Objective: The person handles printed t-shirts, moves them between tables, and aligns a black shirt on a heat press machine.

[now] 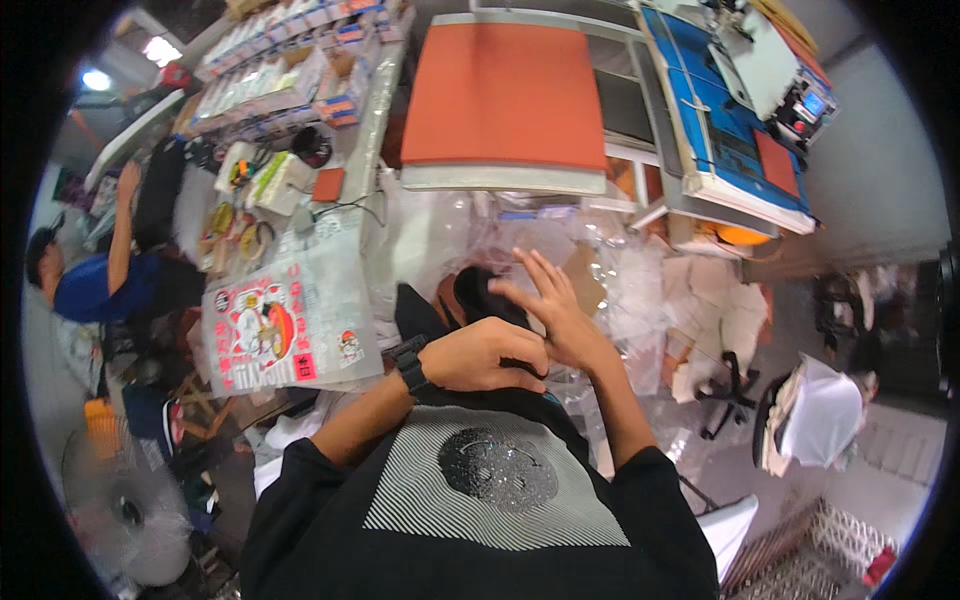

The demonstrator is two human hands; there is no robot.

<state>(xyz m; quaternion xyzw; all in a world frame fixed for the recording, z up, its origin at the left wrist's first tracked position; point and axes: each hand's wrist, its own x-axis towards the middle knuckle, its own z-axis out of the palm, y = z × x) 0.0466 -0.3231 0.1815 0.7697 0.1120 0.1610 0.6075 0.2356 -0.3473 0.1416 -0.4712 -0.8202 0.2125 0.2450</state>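
Note:
My left hand [485, 355], with a black watch [409, 365] at its wrist, is in front of my black T-shirt [490, 490]. Its fingers are half curled, and a dark gap shows between them and the thumb. I see nothing held there. Just beyond, my right hand [556, 312] is raised with its fingers spread and nothing in them. The two hands overlap in the picture; whether they touch I cannot tell. The nearest large thing on my left is a printed plastic bag [350, 290] with a cartoon cat, lying at the table's edge.
An orange-red board [505, 95] lies on a stand ahead. A blue-topped machine [710, 110] stands right of it. Clear plastic sheeting [620, 290] and cardboard [715, 290] lie beyond my hands. Tape rolls [255, 240] and boxes are at left, near another person [110, 285] and a fan [125, 510].

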